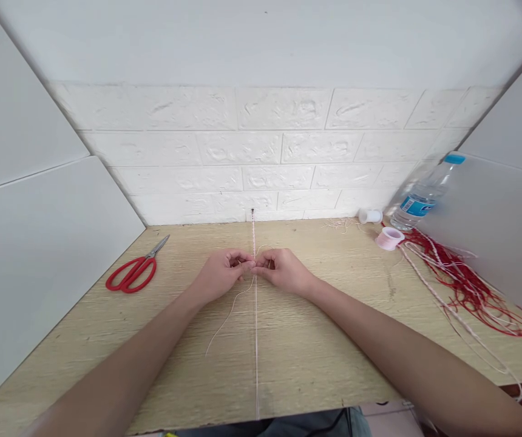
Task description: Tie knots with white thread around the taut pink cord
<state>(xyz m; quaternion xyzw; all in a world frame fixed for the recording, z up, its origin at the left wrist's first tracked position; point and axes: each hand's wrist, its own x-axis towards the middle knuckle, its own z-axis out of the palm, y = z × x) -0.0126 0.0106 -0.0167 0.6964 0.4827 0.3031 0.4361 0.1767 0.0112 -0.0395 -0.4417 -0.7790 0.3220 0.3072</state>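
A pale pink braided cord (254, 233) runs from a dark fixing point at the foot of the wall down to my hands, and thin straight strands (256, 340) continue from there to the table's front edge. My left hand (229, 270) pinches the cord from the left, thumb and fingertips together. From the right, my right hand (283, 269) pinches at the same spot, its fingertips meeting those of the left. A loose thin thread (227, 317) curves out below my left hand onto the table. Which strand each hand grips is too small to tell apart.
Red-handled scissors (138, 271) lie on the wooden table (188, 388) at the left. To the right are a white spool (370, 216), a pink thread spool (389, 238), a water bottle (420, 200) and a tangle of red cords (474, 291). White panels flank both sides.
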